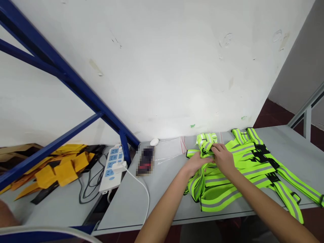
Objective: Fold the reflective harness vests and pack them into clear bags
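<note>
A pile of neon-green straps (pixel 222 202) with grey reflective stripes and black buckles (pixel 260 153) lies spread on the grey table, right of centre. At the pile's upper left, my left hand (pixel 198 162) is closed on a bunch of the straps. Close beside it, my right hand (pixel 222 157) has its fingers bent round the same bunch, fingertips partly hidden. A rolled-up green strap bundle (pixel 207 138) rests just beyond both hands, near the wall.
Clear plastic bags (pixel 168 150) and a pixelated phone-like object (pixel 146 161) lie left of my hands. A white power strip (pixel 112 168) with cables stands beside a blue frame (pixel 83 94). Yellow and black pieces (pixel 65 172) and a blurred hand (pixel 7 214) are far left.
</note>
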Motion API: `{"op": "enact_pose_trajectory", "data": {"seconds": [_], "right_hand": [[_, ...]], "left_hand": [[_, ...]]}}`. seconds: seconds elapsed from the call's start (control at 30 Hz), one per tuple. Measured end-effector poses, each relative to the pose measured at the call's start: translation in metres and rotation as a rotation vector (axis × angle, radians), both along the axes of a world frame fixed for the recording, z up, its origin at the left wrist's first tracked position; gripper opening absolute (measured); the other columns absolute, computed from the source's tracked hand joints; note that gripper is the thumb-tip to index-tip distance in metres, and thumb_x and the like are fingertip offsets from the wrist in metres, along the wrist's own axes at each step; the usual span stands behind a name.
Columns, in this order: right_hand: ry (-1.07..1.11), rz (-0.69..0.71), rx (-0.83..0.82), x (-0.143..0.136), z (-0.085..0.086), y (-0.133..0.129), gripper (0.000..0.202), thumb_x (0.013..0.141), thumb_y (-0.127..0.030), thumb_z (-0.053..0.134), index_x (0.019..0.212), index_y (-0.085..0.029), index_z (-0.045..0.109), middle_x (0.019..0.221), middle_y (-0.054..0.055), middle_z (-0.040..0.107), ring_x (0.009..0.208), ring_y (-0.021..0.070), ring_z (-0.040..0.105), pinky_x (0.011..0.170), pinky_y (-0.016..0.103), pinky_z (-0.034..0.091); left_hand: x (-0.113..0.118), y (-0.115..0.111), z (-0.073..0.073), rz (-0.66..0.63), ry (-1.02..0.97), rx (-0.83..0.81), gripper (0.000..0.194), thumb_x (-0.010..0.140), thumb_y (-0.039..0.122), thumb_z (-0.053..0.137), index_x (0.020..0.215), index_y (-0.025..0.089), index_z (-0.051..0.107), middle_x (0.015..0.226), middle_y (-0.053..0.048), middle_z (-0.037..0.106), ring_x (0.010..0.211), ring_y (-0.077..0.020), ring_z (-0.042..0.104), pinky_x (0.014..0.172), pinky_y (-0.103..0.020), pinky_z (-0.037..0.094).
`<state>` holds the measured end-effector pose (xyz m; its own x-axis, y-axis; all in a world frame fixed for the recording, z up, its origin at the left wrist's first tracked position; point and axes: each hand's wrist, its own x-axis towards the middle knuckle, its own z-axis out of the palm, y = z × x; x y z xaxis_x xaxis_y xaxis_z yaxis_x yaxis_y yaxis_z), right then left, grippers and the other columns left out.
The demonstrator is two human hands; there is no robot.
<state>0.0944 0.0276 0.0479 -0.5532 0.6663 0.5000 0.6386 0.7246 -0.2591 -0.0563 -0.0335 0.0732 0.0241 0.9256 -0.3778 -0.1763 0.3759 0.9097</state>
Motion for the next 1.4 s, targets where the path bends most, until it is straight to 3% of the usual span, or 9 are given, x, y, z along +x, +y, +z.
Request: {"op": "enact_pose_trajectory", "data": {"seconds": [0.23, 0.43, 0.53, 0.67, 0.8, 0.93, 1.03, 1.2, 1.4], "right_hand": [[0.007, 0.101, 0.235, -0.019, 0.008, -0.003, 0.036, 0.085, 0.001, 0.042, 0.112, -0.017, 0.058, 0.118, 0.016, 0.060, 0.113, 0.0307, 0.052, 0.085, 0.043, 0.053], [0.291, 0.200, -0.013, -0.013, 0.019, 0.005, 0.058, 0.087, -0.029, 0.058, 0.139, -0.022, 0.031, 0.141, 0.019, 0.036, 0.131, 0.0340, 0.040, 0.093, 0.050, 0.052], [0.499, 0.126, -0.355, -0.011, 0.024, 0.014, 0.074, 0.083, -0.047, 0.063, 0.142, -0.026, 0.024, 0.146, 0.018, 0.033, 0.133, 0.0332, 0.041, 0.100, 0.053, 0.046], [0.579, 0.151, -1.110, -0.008, 0.026, 0.019, 0.059, 0.090, -0.060, 0.045, 0.138, -0.026, 0.040, 0.124, 0.014, 0.061, 0.106, 0.0282, 0.064, 0.080, 0.045, 0.058], [0.818, 0.286, -1.372, -0.012, 0.032, 0.009, 0.058, 0.090, -0.062, 0.043, 0.133, -0.024, 0.050, 0.111, 0.011, 0.068, 0.097, 0.0274, 0.067, 0.072, 0.041, 0.061], [0.950, 0.060, -1.303, -0.022, 0.048, -0.001, 0.057, 0.082, -0.058, 0.060, 0.128, -0.024, 0.054, 0.116, 0.011, 0.067, 0.097, 0.0276, 0.067, 0.068, 0.040, 0.062], [0.868, -0.079, -1.148, -0.028, 0.059, -0.005, 0.057, 0.072, -0.051, 0.073, 0.119, -0.021, 0.059, 0.110, 0.010, 0.070, 0.091, 0.0285, 0.068, 0.069, 0.042, 0.061], [0.784, 0.020, -0.969, -0.035, 0.066, -0.007, 0.041, 0.074, -0.049, 0.071, 0.101, -0.018, 0.070, 0.097, 0.008, 0.074, 0.089, 0.0270, 0.068, 0.078, 0.038, 0.055], [0.784, -0.084, -0.709, -0.044, 0.050, -0.013, 0.038, 0.078, -0.047, 0.067, 0.100, -0.017, 0.070, 0.095, 0.009, 0.074, 0.086, 0.0273, 0.067, 0.073, 0.037, 0.053]], "left_hand": [[-0.005, 0.011, 0.002, 0.178, 0.021, 0.031, 0.061, 0.075, 0.063, 0.065, 0.112, 0.015, 0.061, 0.075, -0.004, 0.066, 0.051, -0.0094, 0.050, 0.041, -0.020, 0.036], [-0.028, 0.011, 0.020, 0.244, -0.009, 0.034, 0.053, 0.071, 0.052, 0.074, 0.108, 0.016, 0.063, 0.079, -0.003, 0.066, 0.051, -0.0089, 0.051, 0.037, -0.018, 0.032], [-0.039, 0.013, 0.021, 0.264, -0.057, 0.049, 0.048, 0.072, 0.050, 0.074, 0.104, 0.016, 0.063, 0.082, -0.004, 0.067, 0.051, -0.0081, 0.051, 0.036, -0.017, 0.030], [-0.040, 0.013, 0.017, 0.287, -0.110, 0.071, 0.049, 0.073, 0.051, 0.072, 0.106, 0.016, 0.062, 0.076, -0.002, 0.067, 0.042, -0.0056, 0.044, 0.035, -0.018, 0.027], [-0.033, 0.010, 0.020, 0.297, -0.136, 0.074, 0.052, 0.074, 0.055, 0.070, 0.105, 0.014, 0.064, 0.063, -0.001, 0.065, 0.034, -0.0050, 0.037, 0.034, -0.020, 0.025], [-0.023, 0.004, 0.027, 0.303, 0.004, 0.167, 0.054, 0.074, 0.050, 0.072, 0.116, 0.017, 0.063, 0.094, -0.008, 0.073, 0.061, -0.0154, 0.063, 0.050, -0.024, 0.047], [-0.020, -0.001, 0.026, 0.257, 0.067, 0.216, 0.054, 0.077, 0.050, 0.070, 0.121, 0.019, 0.062, 0.106, -0.009, 0.072, 0.088, -0.0235, 0.067, 0.071, -0.032, 0.055], [-0.020, -0.007, 0.020, 0.206, 0.126, 0.195, 0.050, 0.081, 0.053, 0.064, 0.118, 0.020, 0.062, 0.088, -0.006, 0.072, 0.065, -0.0180, 0.064, 0.051, -0.027, 0.051], [-0.020, -0.016, 0.004, 0.158, -0.010, 0.095, 0.054, 0.069, 0.048, 0.077, 0.110, 0.016, 0.060, 0.085, -0.006, 0.069, 0.061, -0.0152, 0.061, 0.045, -0.024, 0.049]]}}
